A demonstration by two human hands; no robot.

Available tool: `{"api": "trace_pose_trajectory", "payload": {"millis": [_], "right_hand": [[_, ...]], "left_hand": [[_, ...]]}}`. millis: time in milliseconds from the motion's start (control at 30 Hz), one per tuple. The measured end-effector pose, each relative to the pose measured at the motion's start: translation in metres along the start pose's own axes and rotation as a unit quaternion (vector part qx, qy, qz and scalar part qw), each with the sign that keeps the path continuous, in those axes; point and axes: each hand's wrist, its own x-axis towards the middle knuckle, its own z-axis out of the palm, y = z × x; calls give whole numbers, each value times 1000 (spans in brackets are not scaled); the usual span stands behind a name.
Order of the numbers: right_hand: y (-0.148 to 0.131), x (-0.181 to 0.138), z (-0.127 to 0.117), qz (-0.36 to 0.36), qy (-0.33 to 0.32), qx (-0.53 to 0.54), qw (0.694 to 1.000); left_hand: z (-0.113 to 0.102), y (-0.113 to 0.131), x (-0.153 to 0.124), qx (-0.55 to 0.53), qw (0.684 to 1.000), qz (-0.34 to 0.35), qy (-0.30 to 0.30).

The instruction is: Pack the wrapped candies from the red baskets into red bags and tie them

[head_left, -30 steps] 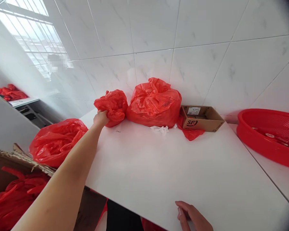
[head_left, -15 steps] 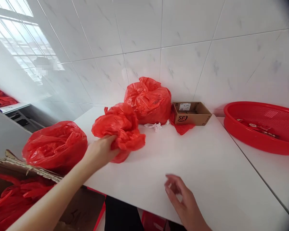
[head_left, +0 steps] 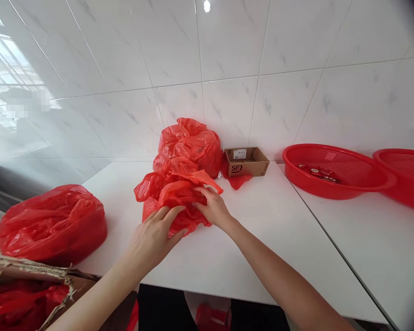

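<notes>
A crumpled red plastic bag point(head_left: 179, 191) sits on the white table before me, its top loose and folded over. My left hand point(head_left: 157, 234) is at its near left side, thumb and fingers curled on the thin film. On the opposite side, my right hand point(head_left: 214, 207) pinches the bag's folds, with some fingertips sunk into the plastic. What the bag contains, if anything, is hidden. Directly behind it stands a full, bulging red bag point(head_left: 200, 147) against the tiled wall.
A small cardboard box point(head_left: 247, 166) stands right of the bulging bag, red film under it. Farther right are a red basket point(head_left: 331, 191) holding small items and another red basket point(head_left: 410, 184). At left are a large red bag point(head_left: 51, 225) and a torn carton point(head_left: 24, 269) of red plastic.
The bag in my left hand has come down onto the table nearer me. My right hand has moved up and left to take hold of it. The view has swung right.
</notes>
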Motion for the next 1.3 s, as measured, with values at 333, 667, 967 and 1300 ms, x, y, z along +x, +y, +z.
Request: {"api": "trace_pose_trajectory", "payload": {"millis": [333, 667, 967, 1300], "right_hand": [[1, 0, 1, -26, 61, 108, 992], [54, -39, -66, 116, 209, 183, 953], [57, -64, -93, 204, 133, 201, 949], [4, -68, -1, 173, -118, 294, 933]], "left_hand": [[52, 23, -5, 115, 984, 81, 105], [66, -33, 13, 164, 980, 62, 96], [61, -83, 11, 126, 985, 53, 102], [46, -49, -22, 161, 976, 49, 136]]}}
